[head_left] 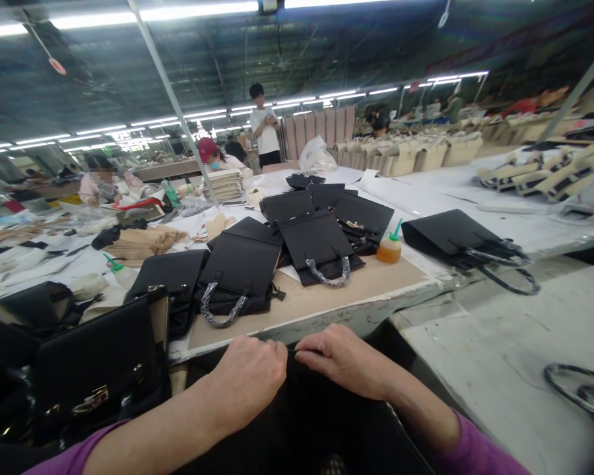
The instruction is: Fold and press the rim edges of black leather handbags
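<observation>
Just off the table's front edge, my left hand [255, 366] is closed, its fingers curled over the rim of a black bag [321, 409]. My right hand [344, 359] pinches the same rim a little to the right, thumb and fingers together. Much of this bag is dark and lies below my hands, so its full shape is hard to make out. Beyond my hands, a finished-looking black handbag [314, 241] lies on the table with its plastic-wrapped handle towards me. Another black handbag [240, 267] lies left of it, its wrapped handle also facing me.
A bottle of amber liquid [389, 249] with a green nozzle stands right of the pile. One handbag [455, 234] overhangs the table edge at right. More black bags [96, 363] crowd the left. A white side table [515, 356] is at right; co-workers are farther back.
</observation>
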Demonstrator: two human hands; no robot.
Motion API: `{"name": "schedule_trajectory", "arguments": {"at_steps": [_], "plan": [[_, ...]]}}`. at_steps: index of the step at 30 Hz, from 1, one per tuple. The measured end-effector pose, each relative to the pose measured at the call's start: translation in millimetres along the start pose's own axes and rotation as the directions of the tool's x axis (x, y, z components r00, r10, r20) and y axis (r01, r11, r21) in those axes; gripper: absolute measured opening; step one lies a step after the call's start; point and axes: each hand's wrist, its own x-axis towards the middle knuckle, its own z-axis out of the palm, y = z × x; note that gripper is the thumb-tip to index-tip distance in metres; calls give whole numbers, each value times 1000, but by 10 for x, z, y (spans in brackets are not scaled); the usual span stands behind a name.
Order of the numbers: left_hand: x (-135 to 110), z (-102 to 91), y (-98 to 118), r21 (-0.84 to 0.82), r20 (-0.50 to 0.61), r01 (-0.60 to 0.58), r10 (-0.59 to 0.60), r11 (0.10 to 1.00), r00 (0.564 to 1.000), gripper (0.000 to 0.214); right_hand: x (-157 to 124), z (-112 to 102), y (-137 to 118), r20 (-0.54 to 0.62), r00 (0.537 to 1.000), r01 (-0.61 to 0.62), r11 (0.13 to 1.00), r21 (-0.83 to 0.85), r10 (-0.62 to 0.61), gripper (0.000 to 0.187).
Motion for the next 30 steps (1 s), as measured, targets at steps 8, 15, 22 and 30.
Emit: {"name": "schedule_trajectory", "arguments": {"at_steps": [8,15,22,30], "plan": [[73,196,126,196,-138,-41,69,980,988,20,-13,-8,10,4,1000,2,998,60,-2,34],[109,192,56,35,-140,6,-1,999,990,20,-91,-41,70,-19,1000,10,996,93,-9,36],[291,44,-128,-795,39,63,-52,604,998,25,-124,-10,157,-45,993,-98,975,202,109,14],[409,277,-183,-835,105,110,-41,540,994,21,-1004,-282,76,-98,932,-282,865,414,350,54]]}}
